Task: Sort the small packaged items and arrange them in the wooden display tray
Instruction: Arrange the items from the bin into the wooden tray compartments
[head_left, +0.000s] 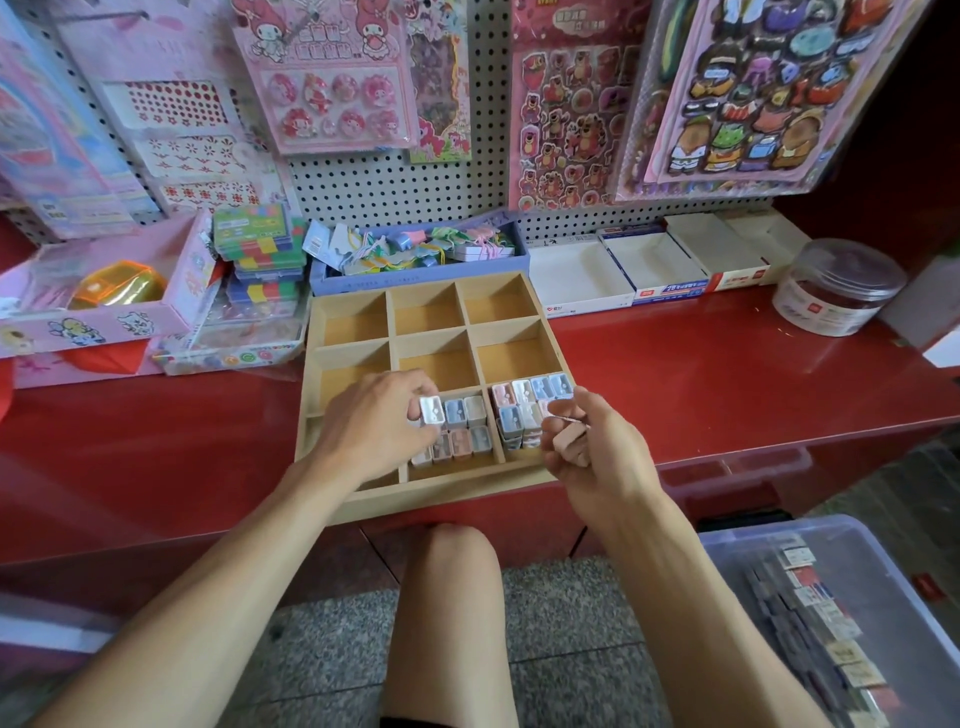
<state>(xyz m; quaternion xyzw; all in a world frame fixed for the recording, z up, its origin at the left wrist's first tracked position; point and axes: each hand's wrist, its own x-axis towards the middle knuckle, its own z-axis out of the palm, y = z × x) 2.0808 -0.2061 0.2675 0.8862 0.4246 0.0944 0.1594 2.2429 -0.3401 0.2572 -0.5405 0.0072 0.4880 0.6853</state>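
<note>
A wooden display tray (519, 312) with several square compartments lies on the red counter. Small wrapped sharpeners in pink, blue and white fill its near right compartment (524, 410) and part of the near middle compartment (467, 434). My left hand (374, 421) pinches a white packaged sharpener (432, 410) over the near middle compartment. Over the tray's near right corner, my right hand (587, 452) holds a pink packaged sharpener (569, 441) in curled fingers. The back and middle rows hold nothing.
A purple bin of tagged items (415, 249) stands behind the tray. White open boxes (623, 270) and a clear round tub (836, 286) sit to the right, pink boxes (93, 291) to the left. A clear plastic crate (831, 613) of packaged goods stands at my lower right.
</note>
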